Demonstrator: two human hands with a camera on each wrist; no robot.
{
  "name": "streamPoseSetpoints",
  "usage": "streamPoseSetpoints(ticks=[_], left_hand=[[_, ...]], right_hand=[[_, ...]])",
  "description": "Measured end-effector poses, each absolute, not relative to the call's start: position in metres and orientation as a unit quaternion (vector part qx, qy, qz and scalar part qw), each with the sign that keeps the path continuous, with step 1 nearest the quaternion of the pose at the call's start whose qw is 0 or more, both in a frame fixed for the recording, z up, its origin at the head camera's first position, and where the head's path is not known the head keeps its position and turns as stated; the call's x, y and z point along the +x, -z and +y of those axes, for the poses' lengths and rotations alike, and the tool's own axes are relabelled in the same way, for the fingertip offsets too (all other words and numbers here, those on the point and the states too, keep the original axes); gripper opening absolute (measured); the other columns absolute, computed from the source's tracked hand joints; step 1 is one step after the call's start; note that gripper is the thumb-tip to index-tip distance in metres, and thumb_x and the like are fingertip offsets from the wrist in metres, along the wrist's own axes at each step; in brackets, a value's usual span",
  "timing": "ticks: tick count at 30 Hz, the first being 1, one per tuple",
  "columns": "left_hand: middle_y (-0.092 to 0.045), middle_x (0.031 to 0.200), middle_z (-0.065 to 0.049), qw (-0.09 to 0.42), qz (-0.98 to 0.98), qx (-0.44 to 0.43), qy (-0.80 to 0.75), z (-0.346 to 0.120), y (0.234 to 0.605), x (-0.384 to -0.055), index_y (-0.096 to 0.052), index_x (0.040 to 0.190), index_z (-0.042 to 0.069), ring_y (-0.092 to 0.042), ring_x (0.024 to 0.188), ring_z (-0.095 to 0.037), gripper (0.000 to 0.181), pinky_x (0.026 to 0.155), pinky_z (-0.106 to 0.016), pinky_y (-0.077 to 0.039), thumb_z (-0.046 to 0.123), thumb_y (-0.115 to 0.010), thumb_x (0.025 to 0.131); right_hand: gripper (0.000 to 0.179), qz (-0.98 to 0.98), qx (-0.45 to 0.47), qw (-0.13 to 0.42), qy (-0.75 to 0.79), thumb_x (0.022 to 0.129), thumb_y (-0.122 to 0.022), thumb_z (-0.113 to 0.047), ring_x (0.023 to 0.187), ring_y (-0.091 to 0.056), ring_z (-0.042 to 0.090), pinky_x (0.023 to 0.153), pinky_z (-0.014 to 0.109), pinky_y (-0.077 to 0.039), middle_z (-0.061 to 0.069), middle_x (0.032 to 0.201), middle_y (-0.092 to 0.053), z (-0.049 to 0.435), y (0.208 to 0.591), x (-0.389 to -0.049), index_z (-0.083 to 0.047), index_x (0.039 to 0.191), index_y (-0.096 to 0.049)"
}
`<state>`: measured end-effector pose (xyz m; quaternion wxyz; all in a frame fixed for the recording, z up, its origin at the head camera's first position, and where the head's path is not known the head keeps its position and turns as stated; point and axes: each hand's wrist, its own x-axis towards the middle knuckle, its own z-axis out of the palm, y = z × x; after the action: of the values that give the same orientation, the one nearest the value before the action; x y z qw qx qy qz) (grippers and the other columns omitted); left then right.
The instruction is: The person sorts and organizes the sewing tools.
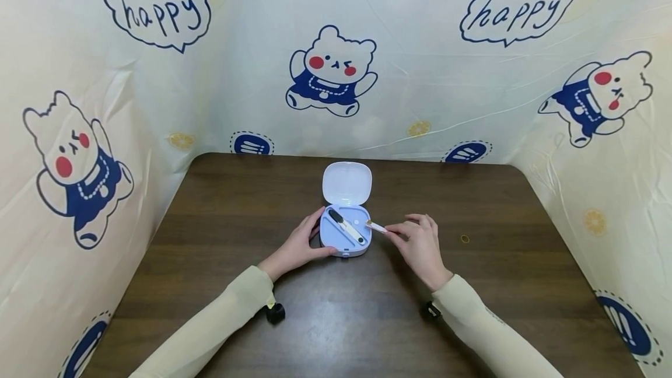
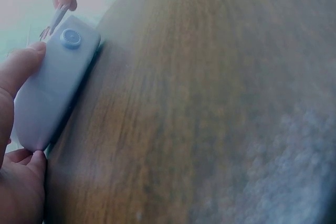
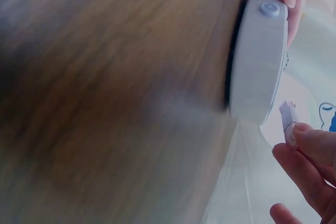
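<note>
A light blue case (image 1: 343, 248) stands on the table with its white lid raised at the back. My left hand (image 1: 301, 245) grips it from the left, thumb at the front edge and fingers along the far side. Across the inside of the case lies a slim white tool (image 1: 347, 227) with a black end. Between thumb and fingers, my right hand (image 1: 418, 244) pinches a small white stick (image 1: 377, 227) with a gold-brown tip. That tip is at the case's right rim; whether it touches, I cannot tell. The right wrist view shows the short white stick (image 3: 288, 121) close up.
A small gold ring-shaped thing (image 1: 465, 238) lies on the dark wooden table (image 1: 241, 209), to the right of my right hand. Printed cloth (image 1: 409, 74) hangs behind the table and on both sides. A round button (image 2: 71, 38) sits on the case's front.
</note>
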<state>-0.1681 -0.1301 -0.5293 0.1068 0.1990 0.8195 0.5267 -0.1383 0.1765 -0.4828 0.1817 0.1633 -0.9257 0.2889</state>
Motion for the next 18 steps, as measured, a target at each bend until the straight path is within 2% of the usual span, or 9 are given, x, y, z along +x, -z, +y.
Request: streamPoseSetpoints(ticks=[5, 12, 18], left_hand=[[-0.026, 0.167, -0.02, 0.106, 0.816, 0.201, -0.532, -0.13, 0.53, -0.167, -0.02, 0.166, 0.005, -0.035, 0.152, -0.031, 0.107, 0.12, -0.041, -0.038, 0.024, -0.089, 0.086], [-0.026, 0.167, -0.019, 0.107, 0.814, 0.202, -0.534, -0.13, 0.53, -0.168, -0.02, 0.166, 0.004, -0.034, 0.153, -0.031, 0.107, 0.12, -0.041, -0.037, 0.025, -0.089, 0.086], [-0.025, 0.168, -0.02, 0.111, 0.821, 0.2, -0.522, -0.13, 0.53, -0.168, -0.019, 0.166, 0.005, -0.034, 0.153, -0.031, 0.107, 0.119, -0.042, -0.037, 0.03, -0.088, 0.087]], right_hand=[[0.013, -0.925, 0.174, 0.172, -0.291, 0.086, -0.087, -0.015, 0.114, -0.06, 0.04, 0.112, 0.064, -0.029, 0.002, 0.087, -0.08, 0.166, 0.48, -0.139, -0.013, 0.099, -0.085], [0.013, -0.915, 0.201, 0.188, -0.295, 0.085, -0.088, -0.015, 0.113, -0.061, 0.039, 0.112, 0.07, -0.03, 0.002, 0.084, -0.079, 0.15, 0.48, -0.141, -0.012, 0.097, -0.085], [0.013, -0.912, 0.22, 0.189, -0.289, 0.085, -0.088, -0.015, 0.114, -0.061, 0.036, 0.112, 0.069, -0.031, 0.002, 0.085, -0.079, 0.137, 0.48, -0.141, -0.012, 0.097, -0.086]])
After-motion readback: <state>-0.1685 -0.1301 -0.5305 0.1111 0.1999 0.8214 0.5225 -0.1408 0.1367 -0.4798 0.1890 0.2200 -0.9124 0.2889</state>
